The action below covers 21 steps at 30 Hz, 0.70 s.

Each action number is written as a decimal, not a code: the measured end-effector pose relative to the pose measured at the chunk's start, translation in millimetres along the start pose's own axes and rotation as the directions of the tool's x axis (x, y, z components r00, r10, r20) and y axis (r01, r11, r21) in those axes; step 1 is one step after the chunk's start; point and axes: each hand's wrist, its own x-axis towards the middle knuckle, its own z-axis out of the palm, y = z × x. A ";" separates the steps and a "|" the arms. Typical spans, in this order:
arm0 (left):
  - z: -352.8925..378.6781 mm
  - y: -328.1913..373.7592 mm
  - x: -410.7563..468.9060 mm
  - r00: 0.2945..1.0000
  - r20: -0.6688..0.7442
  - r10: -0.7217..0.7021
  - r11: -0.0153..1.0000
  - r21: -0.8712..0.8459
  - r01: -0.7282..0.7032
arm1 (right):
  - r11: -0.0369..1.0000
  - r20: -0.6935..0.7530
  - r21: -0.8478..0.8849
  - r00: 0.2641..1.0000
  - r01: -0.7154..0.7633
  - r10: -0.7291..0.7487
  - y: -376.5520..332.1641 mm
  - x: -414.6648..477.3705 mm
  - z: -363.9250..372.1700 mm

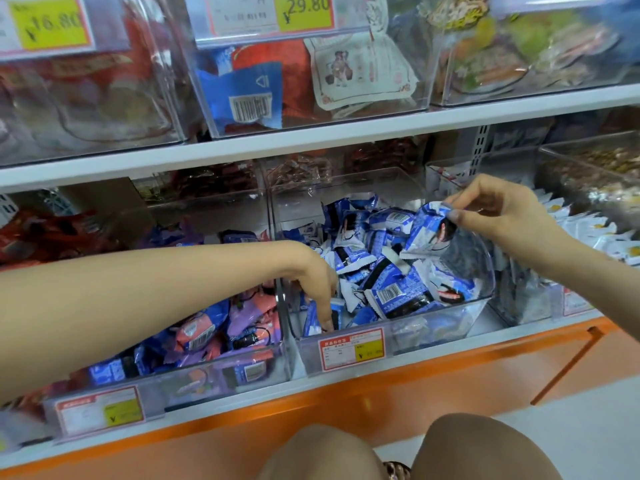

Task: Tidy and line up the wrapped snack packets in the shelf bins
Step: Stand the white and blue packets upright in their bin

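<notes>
A clear plastic bin [433,327] on the lower shelf holds a jumble of blue-and-white wrapped snack packets [377,271]. My left hand [317,282] reaches down into the bin's front left corner, fingers pointing down onto a blue packet [332,315] standing against the front wall. My right hand [498,209] hovers above the right side of the bin and pinches one blue-and-white packet [427,230] by its crimped top edge, so the packet hangs over the pile.
To the left, a bin [207,368] holds mixed blue, pink and purple packets. At the right, a bin [588,230] holds white-and-yellow packets in a row. The upper shelf [311,133] carries more clear bins with price tags. My knees [398,448] are below the orange shelf base.
</notes>
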 end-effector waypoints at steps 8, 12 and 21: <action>-16.7 -11.3 -20.7 0.987 -0.161 -0.009 0.999 -0.043 0.002 | 1.000 -0.014 -0.013 1.000 -0.026 0.026 -4.2 -3.4 -5.8; -19.6 -18.5 -18.6 0.979 -0.200 0.026 0.995 -0.086 -0.044 | 0.999 -0.011 -0.024 0.999 -0.033 0.032 -5.4 -4.0 -6.3; -0.5 -3.0 4.2 0.976 -0.214 0.039 0.996 0.086 -0.021 | 0.999 -0.008 -0.037 0.999 -0.040 0.040 -11.6 -4.3 -4.2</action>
